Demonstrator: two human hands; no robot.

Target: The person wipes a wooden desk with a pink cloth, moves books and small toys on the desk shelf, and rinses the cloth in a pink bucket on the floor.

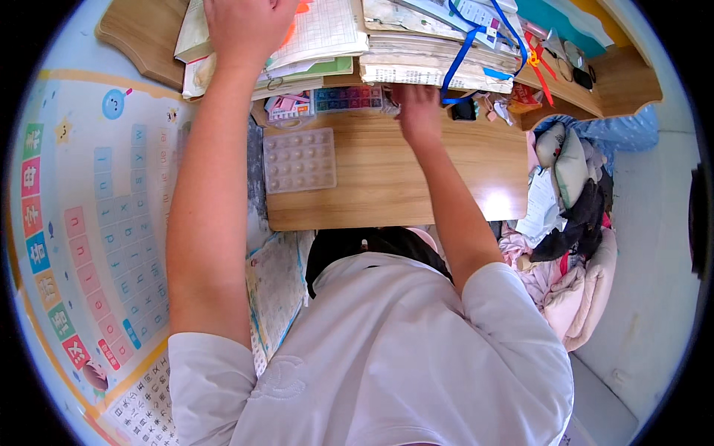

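My left hand point(251, 28) reaches up over the papers on the upper shelf, and the top of the picture cuts off its fingers. Just right of it is a sheet of gridded writing paper point(321, 36) with something orange near my hand. My right hand point(418, 108) extends into the space under the shelf, below a stack of worn books point(435, 72). The books' edge hides its fingertips, so any grip there is unclear. Left of that hand lies a clear case of colored compartments point(348, 98). A clear plastic tray with round wells point(300, 160) rests on the wooden desktop point(385, 173).
A blue lanyard point(460, 61) hangs over the books' front. Beneath the shelf, right of my hand, sit a small black box point(464, 110) and an orange packet point(524, 97). Clothes and cushions point(569, 167) are piled beyond the desk's right edge. A letter chart point(111, 223) covers the left wall.
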